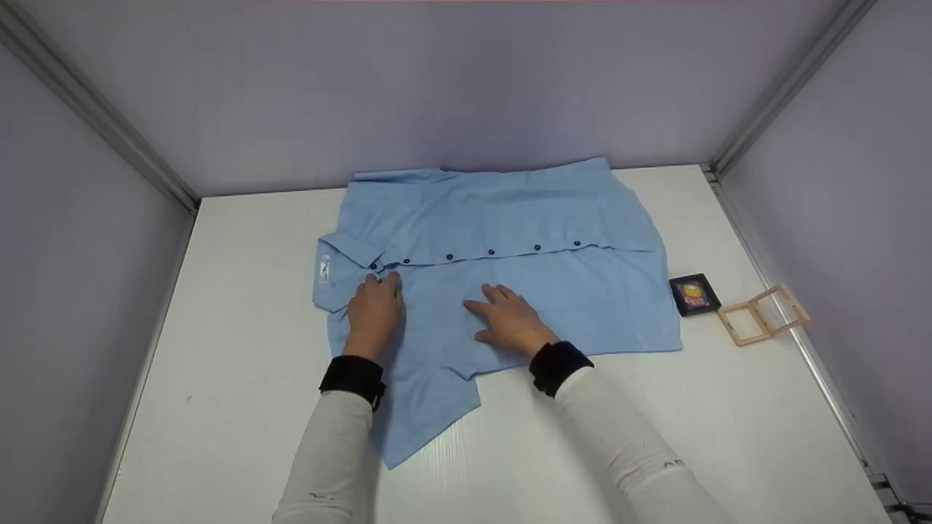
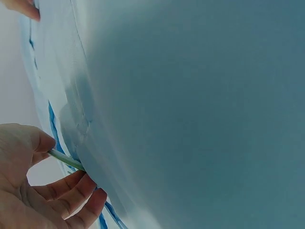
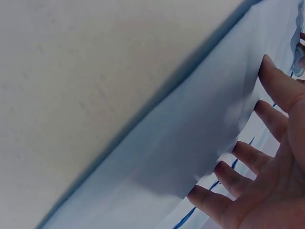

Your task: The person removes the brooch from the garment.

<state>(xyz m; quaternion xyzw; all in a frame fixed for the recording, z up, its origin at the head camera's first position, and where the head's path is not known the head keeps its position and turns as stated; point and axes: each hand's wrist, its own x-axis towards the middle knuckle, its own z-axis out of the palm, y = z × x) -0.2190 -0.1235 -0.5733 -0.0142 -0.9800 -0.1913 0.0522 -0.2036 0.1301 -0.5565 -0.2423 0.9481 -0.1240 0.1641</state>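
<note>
A light blue short-sleeved shirt [image 1: 451, 313] lies front up and sideways on the white table, its collar [image 1: 342, 255] to the left. Dark buttons run along its front. My left hand [image 1: 373, 309] is just below the collar, beside the top button. In the left wrist view, that hand [image 2: 43, 186] pinches an edge of the shirt cloth between thumb and fingers. Farther right, my right hand [image 1: 510, 320] rests on the lower front panel with its fingers spread. The right wrist view shows its fingertips [image 3: 202, 193] touching the cloth.
Right of the shirt hem lies a black square case [image 1: 694, 295] with a colourful picture. Next to it sits a hinged light wooden frame [image 1: 761, 316], unfolded. Grey panels [image 1: 466, 87] enclose the table [image 1: 240, 327] at the back and sides.
</note>
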